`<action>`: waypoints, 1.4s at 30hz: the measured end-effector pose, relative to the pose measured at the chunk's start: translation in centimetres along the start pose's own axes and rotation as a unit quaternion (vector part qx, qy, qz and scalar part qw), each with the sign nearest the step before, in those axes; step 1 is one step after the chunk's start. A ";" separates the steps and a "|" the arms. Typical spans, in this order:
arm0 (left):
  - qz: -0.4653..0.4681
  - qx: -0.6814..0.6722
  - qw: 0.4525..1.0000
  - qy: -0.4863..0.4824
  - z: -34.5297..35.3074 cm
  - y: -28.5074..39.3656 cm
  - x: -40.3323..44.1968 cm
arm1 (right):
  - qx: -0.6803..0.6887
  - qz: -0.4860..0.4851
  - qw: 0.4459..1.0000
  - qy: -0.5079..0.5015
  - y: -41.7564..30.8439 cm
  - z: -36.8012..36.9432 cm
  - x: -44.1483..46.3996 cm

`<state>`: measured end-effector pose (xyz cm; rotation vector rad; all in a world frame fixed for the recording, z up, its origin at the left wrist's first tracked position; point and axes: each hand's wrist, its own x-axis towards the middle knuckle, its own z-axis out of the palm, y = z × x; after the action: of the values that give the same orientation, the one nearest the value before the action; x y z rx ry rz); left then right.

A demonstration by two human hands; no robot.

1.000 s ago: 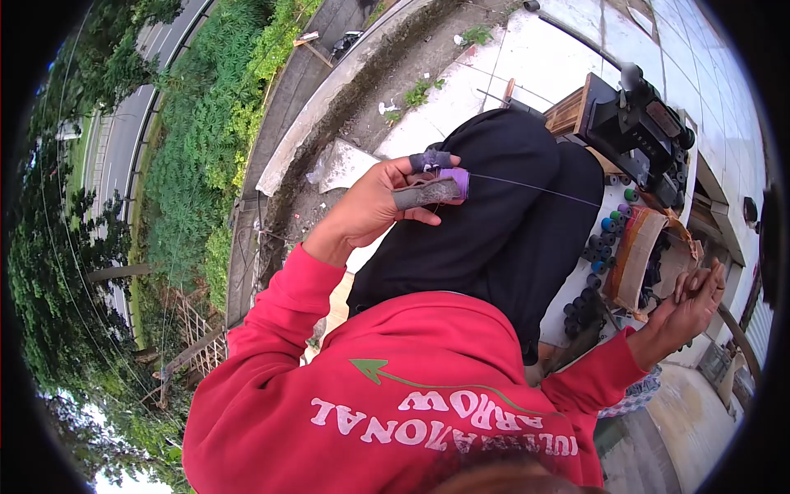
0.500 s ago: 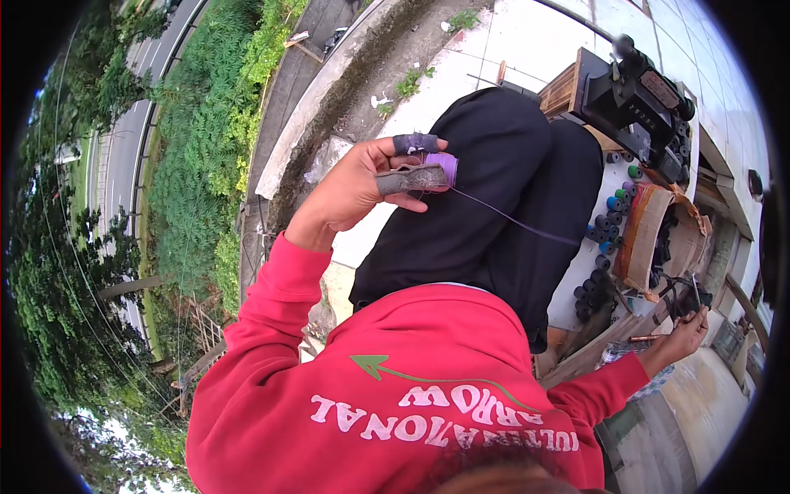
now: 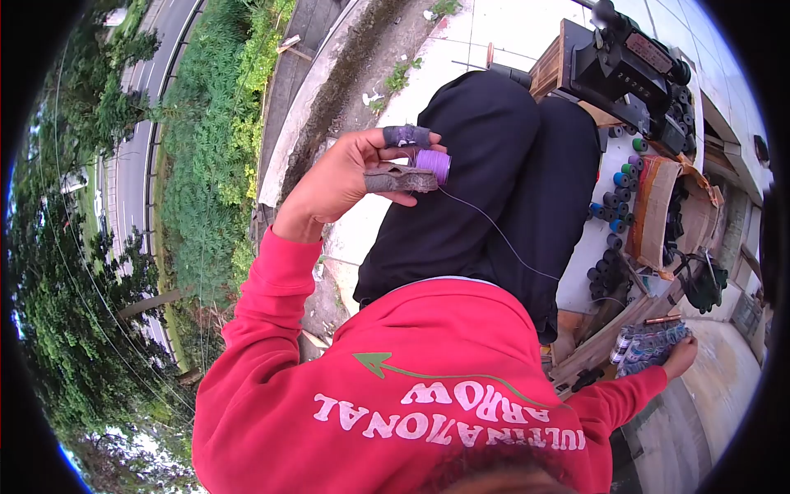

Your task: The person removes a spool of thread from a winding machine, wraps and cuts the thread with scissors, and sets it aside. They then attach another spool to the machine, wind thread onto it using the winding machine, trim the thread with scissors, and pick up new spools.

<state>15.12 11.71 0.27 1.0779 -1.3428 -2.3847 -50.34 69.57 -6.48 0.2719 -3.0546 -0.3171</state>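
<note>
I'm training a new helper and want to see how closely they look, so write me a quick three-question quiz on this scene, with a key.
1. What colour is the thread spool in the left hand?
A) green
B) purple
C) white
2. True or false: the right hand is inside the cardboard box.
3. Fill in: the loose thread crosses the wearer's dark ____.

Key:
1. B
2. False; it is at the blue-grey bundle.
3. trousers

purple spool (image 3: pixel 438 165) partly hidden by left hand (image 3: pixel 344 170), hold of right hand (image 3: pixel 681 358) unclear, label (image 3: pixel 648 52) on machine (image 3: pixel 607 72) illegible
</note>
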 end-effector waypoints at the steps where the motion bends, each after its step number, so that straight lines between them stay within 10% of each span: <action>1: -0.002 0.011 1.000 -0.008 0.3 0.2 0.2 | -0.029 -0.071 0.995 0.057 -0.1 0.1 0.8; 6: -0.007 0.022 0.999 -0.027 3.0 1.4 0.7 | 0.338 -0.251 0.893 0.161 -29.6 -18.0 -17.1; 11: 0.030 0.034 0.998 -0.035 5.2 2.3 0.3 | 0.535 -0.548 0.606 -0.216 -43.6 -17.8 -28.9; 19: 0.076 0.082 0.993 0.032 3.1 -0.4 0.7 | 0.583 -0.344 0.469 -0.568 -42.8 -15.4 -30.2; 23: 0.080 0.066 0.995 0.014 3.8 -0.6 1.7 | 0.686 -0.307 0.413 -0.514 -40.8 -14.1 -29.9; 42: -0.005 0.031 0.999 0.005 1.6 1.7 3.2 | 0.666 -0.025 0.734 -0.131 -26.5 -12.5 -17.8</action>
<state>11.46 10.27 0.59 1.1140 -1.4209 -2.3563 -27.43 44.79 -0.46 0.3363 -2.8151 2.0211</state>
